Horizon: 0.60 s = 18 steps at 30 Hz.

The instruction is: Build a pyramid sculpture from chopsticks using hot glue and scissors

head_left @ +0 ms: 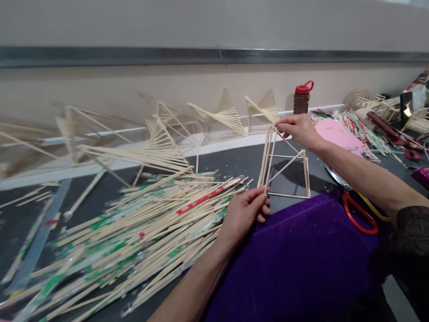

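A small open frame of thin wooden sticks [288, 195] stands on the dark tabletop, with slanted sticks rising to a peak at its left. My left hand [246, 210] pinches the lower end of a slanted stick at the frame's front left corner. At the peak, the fingertips of my right hand [296, 127] are closed around the upper end of the sticks. Left of my left hand lies a large pile of wooden chopsticks [150, 223], many in clear and green wrappers.
Twisted stick models [221, 118] line the wall. A red-capped bottle [301, 99] stands behind my right hand. Right of the frame are pink paper [338, 134], scissors with red and yellow handles [363, 226] and wrapped sticks. Purple cloth [301, 259] covers the near edge.
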Motion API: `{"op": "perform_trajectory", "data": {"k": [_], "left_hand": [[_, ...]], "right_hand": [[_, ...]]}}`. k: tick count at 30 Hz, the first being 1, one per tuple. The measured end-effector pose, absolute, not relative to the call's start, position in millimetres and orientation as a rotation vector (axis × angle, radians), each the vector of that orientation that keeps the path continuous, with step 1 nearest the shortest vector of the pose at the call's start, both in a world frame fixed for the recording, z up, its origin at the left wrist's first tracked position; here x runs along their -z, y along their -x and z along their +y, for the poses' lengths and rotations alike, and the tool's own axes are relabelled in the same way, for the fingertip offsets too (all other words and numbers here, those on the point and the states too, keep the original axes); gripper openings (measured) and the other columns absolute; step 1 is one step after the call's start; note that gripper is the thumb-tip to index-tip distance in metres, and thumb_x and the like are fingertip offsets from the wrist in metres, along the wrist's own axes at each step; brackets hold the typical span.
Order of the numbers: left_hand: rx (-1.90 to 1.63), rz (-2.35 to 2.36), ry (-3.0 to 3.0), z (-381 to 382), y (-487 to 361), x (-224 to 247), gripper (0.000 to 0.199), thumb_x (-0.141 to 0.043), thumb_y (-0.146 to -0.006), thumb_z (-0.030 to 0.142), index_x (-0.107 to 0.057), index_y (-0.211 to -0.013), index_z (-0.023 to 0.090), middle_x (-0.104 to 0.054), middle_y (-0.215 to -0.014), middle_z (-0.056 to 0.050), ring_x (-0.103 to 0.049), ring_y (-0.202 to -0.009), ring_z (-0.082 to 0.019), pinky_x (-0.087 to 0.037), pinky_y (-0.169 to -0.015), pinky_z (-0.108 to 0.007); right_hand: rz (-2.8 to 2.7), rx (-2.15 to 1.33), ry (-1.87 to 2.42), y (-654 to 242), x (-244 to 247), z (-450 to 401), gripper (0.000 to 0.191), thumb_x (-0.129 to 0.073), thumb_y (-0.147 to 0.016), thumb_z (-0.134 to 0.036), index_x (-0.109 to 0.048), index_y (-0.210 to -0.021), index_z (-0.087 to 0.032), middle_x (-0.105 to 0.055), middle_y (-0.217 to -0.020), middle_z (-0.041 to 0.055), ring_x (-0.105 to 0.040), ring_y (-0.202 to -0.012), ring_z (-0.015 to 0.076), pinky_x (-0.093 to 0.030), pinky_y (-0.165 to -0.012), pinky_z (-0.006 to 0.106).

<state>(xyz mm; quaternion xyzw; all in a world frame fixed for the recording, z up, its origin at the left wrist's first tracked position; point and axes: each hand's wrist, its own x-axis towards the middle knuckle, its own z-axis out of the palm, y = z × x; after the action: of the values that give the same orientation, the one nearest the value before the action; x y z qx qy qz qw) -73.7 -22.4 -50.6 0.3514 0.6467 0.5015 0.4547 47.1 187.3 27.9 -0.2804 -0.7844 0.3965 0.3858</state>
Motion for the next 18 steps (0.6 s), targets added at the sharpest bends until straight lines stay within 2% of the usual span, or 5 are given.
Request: {"op": "perform_trajectory", "data": {"k": [7,13,18], "left_hand": [[-1.172,1.636,-0.840,-21.4,73.4,50.5,0.026,-0.065,-0.076,0.029,-0.068,-0.095,0.011,-0.068,-0.067,-0.004,-0.058,-0.044,-0.010,-0.043,-0.041,-0.020],[-1.145,1.648,-0.859,-20.1,75.4,52.2,0.023,-0.065,-0.077,0.029,-0.068,-0.092,0.012,-0.068,-0.068,-0.003,-0.056,-0.043,-0.009,-0.043,-0.041,-0.020],[-1.128,1.658,-0.865,-19.4,76.5,55.3,0.027,-0.064,-0.077,0.031,-0.067,-0.095,0.012,-0.067,-0.069,-0.003,-0.058,-0.044,-0.010,-0.043,-0.041,-0.020]], "right_hand": [[-2.000,-1.010,0.684,-44.5,-25.6,183.0,0.015,-0.060,-0.079,-0.019,-0.074,-0.077,-0.015,-0.064,-0.066,0.0002,-0.056,-0.057,0.0087,-0.048,-0.059,0.024],[-2.008,-0.919,0.714,-43.5,-21.2,182.3,0.020,-0.057,-0.080,-0.020,-0.077,-0.081,-0.016,-0.063,-0.063,-0.0004,-0.056,-0.055,0.0096,-0.048,-0.060,0.024],[-2.046,-0.804,0.753,-42.9,-20.9,179.9,0.020,-0.057,-0.080,-0.017,-0.077,-0.080,-0.017,-0.070,-0.074,0.0006,-0.057,-0.055,0.0086,-0.049,-0.062,0.024]]}}
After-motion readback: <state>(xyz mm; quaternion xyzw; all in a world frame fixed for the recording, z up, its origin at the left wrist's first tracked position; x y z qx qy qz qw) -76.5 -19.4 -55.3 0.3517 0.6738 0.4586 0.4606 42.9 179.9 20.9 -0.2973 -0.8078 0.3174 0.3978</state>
